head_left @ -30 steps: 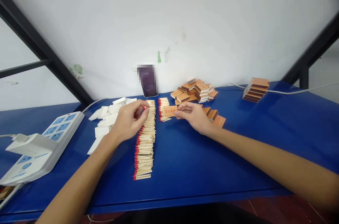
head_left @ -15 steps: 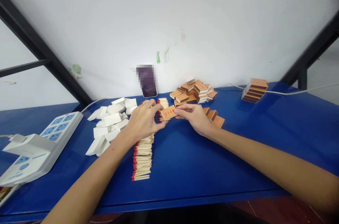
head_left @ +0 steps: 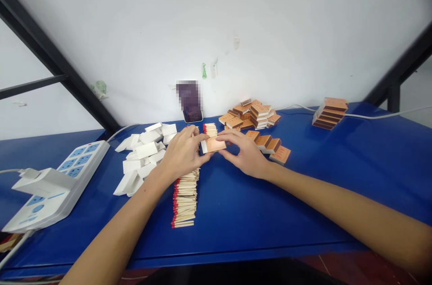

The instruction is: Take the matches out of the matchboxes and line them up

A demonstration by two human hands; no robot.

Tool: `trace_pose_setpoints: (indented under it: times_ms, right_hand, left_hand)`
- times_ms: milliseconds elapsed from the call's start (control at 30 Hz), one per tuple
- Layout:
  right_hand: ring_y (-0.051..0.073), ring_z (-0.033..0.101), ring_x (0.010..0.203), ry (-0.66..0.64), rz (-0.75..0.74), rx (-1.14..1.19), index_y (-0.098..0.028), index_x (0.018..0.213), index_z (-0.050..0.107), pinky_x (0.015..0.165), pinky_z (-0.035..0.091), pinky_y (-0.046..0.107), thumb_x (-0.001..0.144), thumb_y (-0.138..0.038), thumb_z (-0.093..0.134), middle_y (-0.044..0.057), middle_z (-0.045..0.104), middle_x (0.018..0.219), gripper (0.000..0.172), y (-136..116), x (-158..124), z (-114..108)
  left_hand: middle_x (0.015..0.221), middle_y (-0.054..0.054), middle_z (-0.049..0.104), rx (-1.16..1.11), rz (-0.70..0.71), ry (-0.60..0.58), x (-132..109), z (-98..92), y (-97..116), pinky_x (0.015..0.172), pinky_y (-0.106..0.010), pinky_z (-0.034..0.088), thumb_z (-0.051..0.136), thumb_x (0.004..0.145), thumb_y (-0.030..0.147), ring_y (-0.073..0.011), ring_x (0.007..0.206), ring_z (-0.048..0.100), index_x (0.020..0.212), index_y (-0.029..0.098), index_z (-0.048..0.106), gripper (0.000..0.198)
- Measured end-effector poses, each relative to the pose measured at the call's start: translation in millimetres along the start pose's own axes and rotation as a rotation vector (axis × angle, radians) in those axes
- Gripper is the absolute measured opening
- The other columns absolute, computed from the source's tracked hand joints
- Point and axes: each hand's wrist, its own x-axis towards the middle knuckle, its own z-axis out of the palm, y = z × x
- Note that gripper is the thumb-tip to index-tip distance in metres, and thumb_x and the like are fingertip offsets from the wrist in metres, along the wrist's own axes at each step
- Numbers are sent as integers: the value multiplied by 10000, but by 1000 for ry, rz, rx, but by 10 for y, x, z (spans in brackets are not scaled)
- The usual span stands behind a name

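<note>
Between my two hands is a small orange matchbox (head_left: 216, 144), held above the blue table (head_left: 256, 217). My left hand (head_left: 182, 150) pinches its left end, where a white part shows. On the right end, the thumb and fingers of my right hand (head_left: 245, 153) are closed. Under and in front of my left hand lies a long row of red-tipped matches (head_left: 185, 199). More matches (head_left: 210, 129) lie just behind the box. Several orange matchboxes (head_left: 263, 142) sit in a slanting line beside my right hand.
White paper trays (head_left: 145, 150) are heaped left of my left hand. A matchbox pile (head_left: 258, 114) stands against the wall, with a leaning stack (head_left: 330, 113) farther right. A phone (head_left: 192, 105) leans on the wall. A power strip (head_left: 67, 177) with a plugged-in adapter lies at left.
The matchbox has turned, so its red-lettered face no longer shows and a white end is visible at left. My right hand has closed in around its right side.
</note>
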Motion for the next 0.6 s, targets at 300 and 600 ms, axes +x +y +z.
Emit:
trace_pose_setpoints:
  times_ms: [300, 600]
  right_hand:
    - [265, 642, 1210, -22, 14, -192, -213, 1192, 675, 1056, 503, 480, 924, -222, 643, 122, 682, 1292, 270, 109, -35, -7]
    - [272, 658, 1144, -93, -21, -253, -211, 1167, 666, 1007, 532, 491, 907, -174, 618, 113, 695, 1212, 267, 123, -48, 18]
  left_hand:
    - [1053, -90, 622, 6, -56, -63, -30, 0, -68, 870, -419, 507, 636, 880, 417, -263, 962, 603, 1179, 179, 714, 389]
    - [1033, -89, 618, 19, -56, -128, -13, 15, -54, 889, -433, 485, 629, 878, 413, -274, 967, 584, 1183, 192, 725, 389]
